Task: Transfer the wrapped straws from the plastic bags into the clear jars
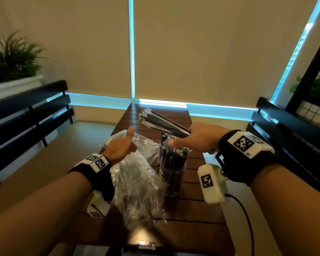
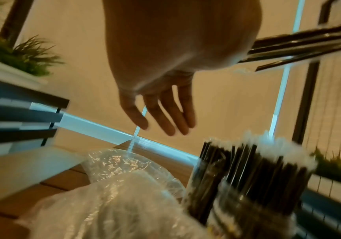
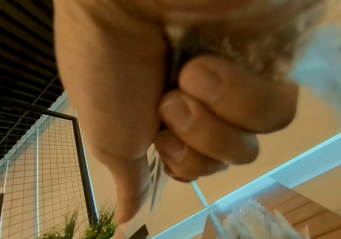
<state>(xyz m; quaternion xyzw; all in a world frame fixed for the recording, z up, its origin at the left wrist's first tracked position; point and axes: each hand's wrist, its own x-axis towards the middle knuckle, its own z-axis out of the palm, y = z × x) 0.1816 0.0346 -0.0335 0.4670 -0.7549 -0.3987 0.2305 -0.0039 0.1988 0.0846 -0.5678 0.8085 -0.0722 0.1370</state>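
A slatted wooden table (image 1: 196, 206) stands between dark benches (image 1: 28, 111), potted fern (image 1: 13, 58) behind.

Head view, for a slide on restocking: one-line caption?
Right hand grips straws above a straw-filled jar; left hand open over the bag.

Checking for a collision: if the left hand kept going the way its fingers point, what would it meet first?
Probably nothing on the table: the left hand is open, fingers aimed past the plastic bag toward the window blind. Depth is unclear.
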